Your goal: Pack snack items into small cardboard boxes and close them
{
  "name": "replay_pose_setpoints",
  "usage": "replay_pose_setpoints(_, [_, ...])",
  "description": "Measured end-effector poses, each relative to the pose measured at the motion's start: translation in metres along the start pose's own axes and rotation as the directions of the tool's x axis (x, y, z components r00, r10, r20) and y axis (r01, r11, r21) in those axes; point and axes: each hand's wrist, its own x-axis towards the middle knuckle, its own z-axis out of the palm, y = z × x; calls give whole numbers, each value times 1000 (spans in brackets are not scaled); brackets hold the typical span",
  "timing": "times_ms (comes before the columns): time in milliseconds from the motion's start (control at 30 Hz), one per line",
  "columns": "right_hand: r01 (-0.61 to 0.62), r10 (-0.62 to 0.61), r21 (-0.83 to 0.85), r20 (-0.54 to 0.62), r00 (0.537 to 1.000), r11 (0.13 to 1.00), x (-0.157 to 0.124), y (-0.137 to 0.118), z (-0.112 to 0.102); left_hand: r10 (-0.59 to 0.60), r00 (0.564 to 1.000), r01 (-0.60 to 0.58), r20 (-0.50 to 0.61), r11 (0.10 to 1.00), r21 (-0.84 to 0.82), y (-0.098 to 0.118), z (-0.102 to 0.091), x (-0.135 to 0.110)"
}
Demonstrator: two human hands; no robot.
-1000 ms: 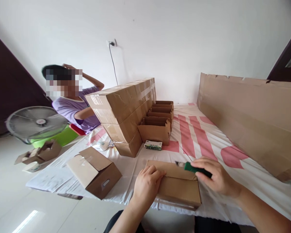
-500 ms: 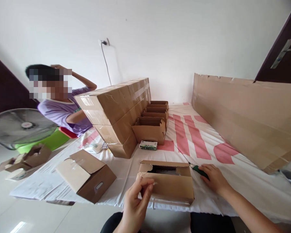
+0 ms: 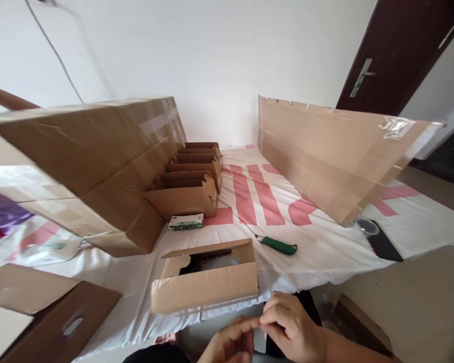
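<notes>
My left hand [image 3: 232, 342] and my right hand [image 3: 292, 327] meet low in front, just below the table's near edge. The fingertips of both are pinched and touch each other. Whatever lies between them is too small to make out. Just beyond them stands a cardboard box [image 3: 208, 292] with its top flaps partly raised; something pale shows inside. A utility knife [image 3: 278, 245] with a green handle lies on the cloth to the right of that box, touched by neither hand.
Stacked taped cartons [image 3: 109, 156] line the left, with several open boxes [image 3: 185, 199] beside them. A small printed box [image 3: 186, 222] lies in front. Another carton [image 3: 94, 312] is at near left. A tall cardboard panel [image 3: 310, 156] and a dark phone-like slab [image 3: 384, 242] are on the right.
My right hand has let go of the utility knife, which now lies on the cloth. Both hands have come together below the table edge. The view has turned right.
</notes>
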Motion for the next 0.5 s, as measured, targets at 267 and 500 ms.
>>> replay_pose_setpoints(267, [-446, 455, 189, -6, 890, 875, -34, 19, 13, -80, 973, -1, -217, 937, -349, -25, 14, 9])
replay_pose_setpoints(500, [-554, 548, 301, 112, 829, 776, -38, 31, 13, -145, 954, 0, -262, 875, -485, -21, 15, 7])
